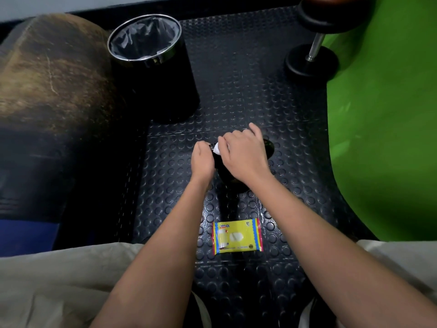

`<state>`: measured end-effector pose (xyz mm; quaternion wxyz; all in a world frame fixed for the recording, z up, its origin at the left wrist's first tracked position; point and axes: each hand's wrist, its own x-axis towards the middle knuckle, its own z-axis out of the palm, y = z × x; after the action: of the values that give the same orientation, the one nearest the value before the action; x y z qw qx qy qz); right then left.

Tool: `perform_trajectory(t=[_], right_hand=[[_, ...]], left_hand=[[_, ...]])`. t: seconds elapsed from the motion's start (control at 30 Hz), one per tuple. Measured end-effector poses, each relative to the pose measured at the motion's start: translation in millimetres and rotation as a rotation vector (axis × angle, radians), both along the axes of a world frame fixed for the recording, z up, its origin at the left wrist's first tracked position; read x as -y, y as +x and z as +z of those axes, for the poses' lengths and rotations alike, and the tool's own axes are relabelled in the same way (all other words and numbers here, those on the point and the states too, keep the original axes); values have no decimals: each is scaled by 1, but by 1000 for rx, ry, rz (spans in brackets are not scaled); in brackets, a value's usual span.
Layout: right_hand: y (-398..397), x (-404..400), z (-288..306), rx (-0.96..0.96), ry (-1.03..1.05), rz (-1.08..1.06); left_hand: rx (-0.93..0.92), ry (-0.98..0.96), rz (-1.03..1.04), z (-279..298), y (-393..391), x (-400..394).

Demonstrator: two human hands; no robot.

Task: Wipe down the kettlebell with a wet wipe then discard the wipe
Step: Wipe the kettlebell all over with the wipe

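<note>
Pack number: "10", printed large at the upper left of the yellow wet-wipe pack (238, 236), seen upside down from this view.
Pack small print: a short line of characters just beside the "10", too small and blurred to read.
Pack emblem: a small mark near the upper right corner, not legible.
Pack lower edge: a small round mark, not legible.
Other surfaces: no readable text, label or sign anywhere else.

Looking like a gym: studded rubber floor mat (236, 91), dumbbell (312, 55) lying beside green exercise mat (383, 114), kettlebell (227, 174).
</note>
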<state>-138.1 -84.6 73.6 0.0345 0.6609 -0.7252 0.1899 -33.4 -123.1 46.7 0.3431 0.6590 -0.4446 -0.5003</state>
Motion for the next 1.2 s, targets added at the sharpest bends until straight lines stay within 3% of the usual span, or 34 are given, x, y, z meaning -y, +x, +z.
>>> perform_trajectory(t=[0.13,0.33,0.5,0.6,0.63,0.73,0.97,1.07,1.2], right_hand=[[-15,-14,-12,114,-82,75],[-42,-23,-24,412,-131,-125],[-46,-25,-14,1008,4,-397],[-52,-12,-4,1147,155,-522],[-55,-8,2,1098,223,-528],[-57,5,8,699,345,-435],[-3,16,23,31,274,-132],[16,11,19,-92,210,-34],[10,2,-2,-35,-10,0]], left_hand=[[3,-17,-21,2,0,-2],[28,-31,-63,6,-3,-6],[29,-17,-66,7,-2,-6],[16,-13,-58,6,0,-4],[14,-8,-55,6,0,-4],[-3,13,-39,7,0,-2],[-5,-12,-5,2,0,-2],[-11,-14,-12,1,1,-4],[-1,-42,-38,2,3,-5]])
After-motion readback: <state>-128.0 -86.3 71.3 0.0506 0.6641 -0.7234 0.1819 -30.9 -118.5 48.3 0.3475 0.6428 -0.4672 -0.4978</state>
